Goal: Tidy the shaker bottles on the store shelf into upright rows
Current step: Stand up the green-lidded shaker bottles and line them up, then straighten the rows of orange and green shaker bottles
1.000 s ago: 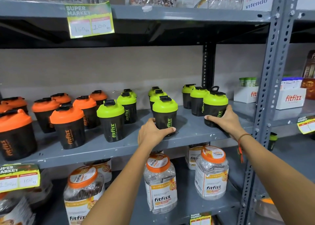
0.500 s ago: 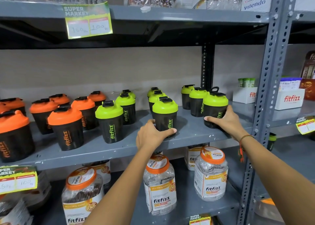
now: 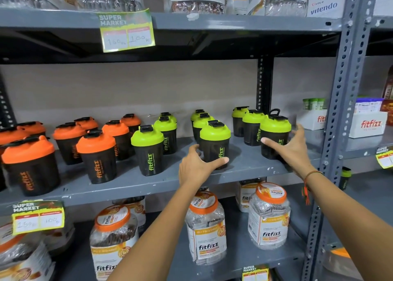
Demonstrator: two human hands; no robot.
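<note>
Black shaker bottles stand upright in rows on the grey middle shelf [image 3: 127, 185]: several orange-lidded ones [image 3: 96, 155] at the left, green-lidded ones to the right. My left hand [image 3: 196, 167] wraps the base of the front green-lidded shaker [image 3: 214, 141] of the middle green row, thumb across its front. My right hand [image 3: 294, 151] is spread around the front green-lidded shaker [image 3: 275, 131] of the right-hand row, with its fingers apart and slightly blurred and no grip on the bottle. Another green-lidded shaker [image 3: 147, 151] stands in front of the left green row.
Clear Fitfizz jars with orange lids [image 3: 205, 225] fill the shelf below. Large jars line the top shelf [image 3: 191, 19], where a price tag [image 3: 127, 30] hangs. A perforated grey upright [image 3: 340, 119] stands just right of my right hand. White Fitfizz boxes [image 3: 369, 124] sit in the adjoining bay.
My right hand has opened and lifted from the base of the right-hand shaker, its fingers now spread. My left hand stays on the middle shaker's base. The camera has moved a little closer.
</note>
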